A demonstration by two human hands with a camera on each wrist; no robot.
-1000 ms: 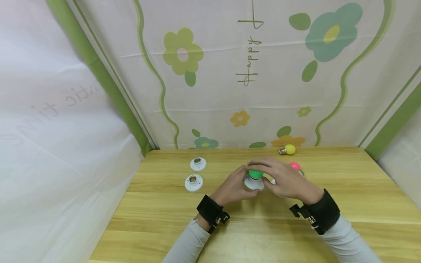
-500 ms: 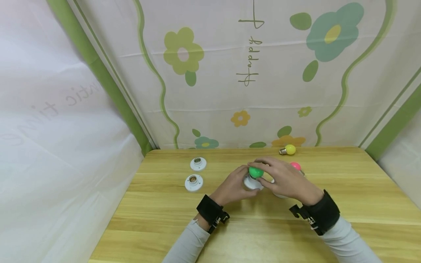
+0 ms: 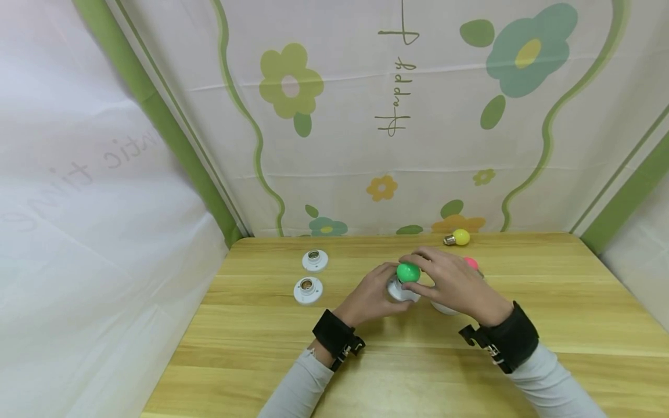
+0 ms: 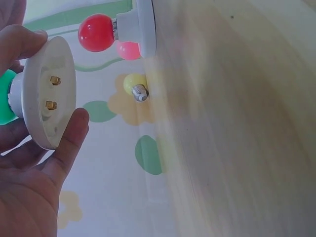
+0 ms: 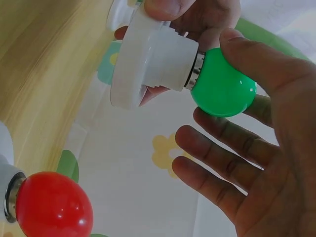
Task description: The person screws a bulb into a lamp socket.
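Observation:
My left hand (image 3: 368, 296) grips a round white lamp socket (image 3: 399, 291) by its rim, thumb and fingers at opposite edges. It is held off the table; its underside with brass screws shows in the left wrist view. A green light bulb (image 5: 224, 84) sits at the socket's mouth, part of its metal base showing. My right hand (image 3: 455, 284) pinches the bulb between thumb and index finger, the other fingers spread. Under the right hand stands another white socket (image 3: 444, 308) bearing a red bulb (image 5: 54, 205), which that hand hides in the head view.
Two white sockets (image 3: 315, 260) without bulbs stand to the left on the wooden table (image 3: 251, 348). A yellow bulb (image 3: 461, 237) lies near the back edge, and a pink bulb (image 3: 471, 263) lies partly behind the right hand. Printed cloth (image 3: 340, 145) hangs behind the table.
My right fingers have shifted slightly on the green bulb, uncovering more of it, and the bulb appears a little higher and further right. The left hand and socket have stayed almost still.

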